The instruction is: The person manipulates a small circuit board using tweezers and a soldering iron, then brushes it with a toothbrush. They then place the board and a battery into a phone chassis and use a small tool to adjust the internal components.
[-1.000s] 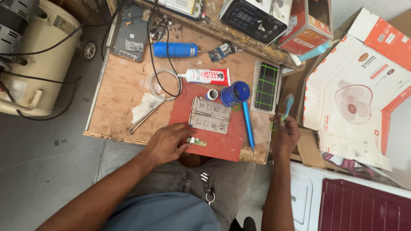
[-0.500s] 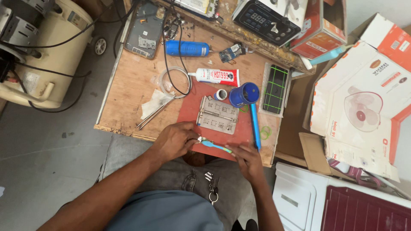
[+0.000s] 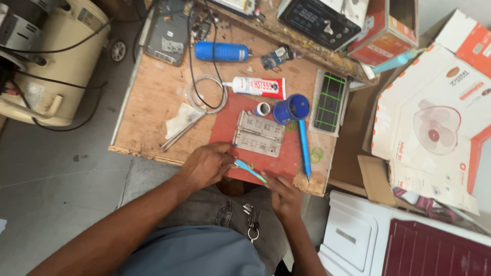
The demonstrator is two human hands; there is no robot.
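My left hand (image 3: 207, 164) rests on the near edge of a red mat (image 3: 232, 125) on a wooden bench (image 3: 153, 102), fingers curled over something small that I cannot make out. My right hand (image 3: 283, 194) holds a thin light-blue tool (image 3: 249, 170), whose tip points toward my left fingers. Just beyond the hands a grey metal fixture plate (image 3: 259, 135) lies on the mat.
A blue cup (image 3: 291, 109), a small round tin (image 3: 262, 109), a long blue pen-like tool (image 3: 305, 148), a white glue tube (image 3: 255, 87), a blue canister (image 3: 220, 51), a green-gridded tray (image 3: 330, 102), tweezers on paper (image 3: 181, 125). Cream compressor (image 3: 46, 66) left, cardboard boxes (image 3: 434, 122) right.
My right hand came in from the bench's right edge to the near edge of the mat, bringing the light-blue tool up to my left hand. The left hand stayed put.
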